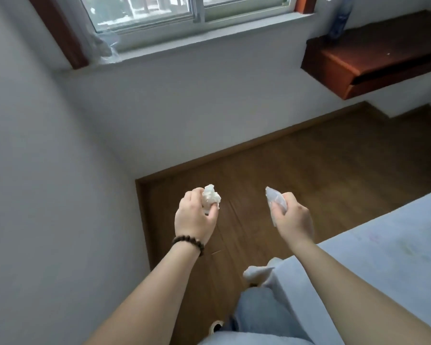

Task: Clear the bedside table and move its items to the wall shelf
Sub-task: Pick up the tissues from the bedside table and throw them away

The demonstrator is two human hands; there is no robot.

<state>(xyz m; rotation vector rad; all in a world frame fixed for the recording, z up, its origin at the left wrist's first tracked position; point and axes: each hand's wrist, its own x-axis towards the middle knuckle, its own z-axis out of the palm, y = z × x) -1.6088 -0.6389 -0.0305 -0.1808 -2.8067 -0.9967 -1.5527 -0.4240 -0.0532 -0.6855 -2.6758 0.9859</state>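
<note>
Wall shelf (373,49): dark red-brown wood, boxy, fixed to the white wall at upper right, flat top with a slot-like opening along its front edge; well apart from both hands, up and to the right of them across bare floor. Right hand nearer to it than left, so a carry to the right and forward looks like the coming move. On the shelf's far end, a blue-labelled clear bottle (340,19), upright, blurred. Bedside table not in view. Bed (383,257) at lower right, pale blue sheet, soft and creased, faint printed pattern. Wooden floor (284,170), brown planks, smooth. Window sill (184,33) above, grey, with a crumple of clear plastic film at its left corner. Left hand (195,215) curled round a crumpled white tissue wad (211,197), lumpy, matte, soft, poking out above the fingers; dark bead bracelet (188,242) at the wrist. Right hand (292,217) pinching a small translucent plastic packet (275,201), thin, glossy, limp, long axis running from the grip up and to the left, pointed end away from the shelf. Both items light and yielding; judged easy to set down, though the wad could roll and the packet could slide on smooth wood.
</note>
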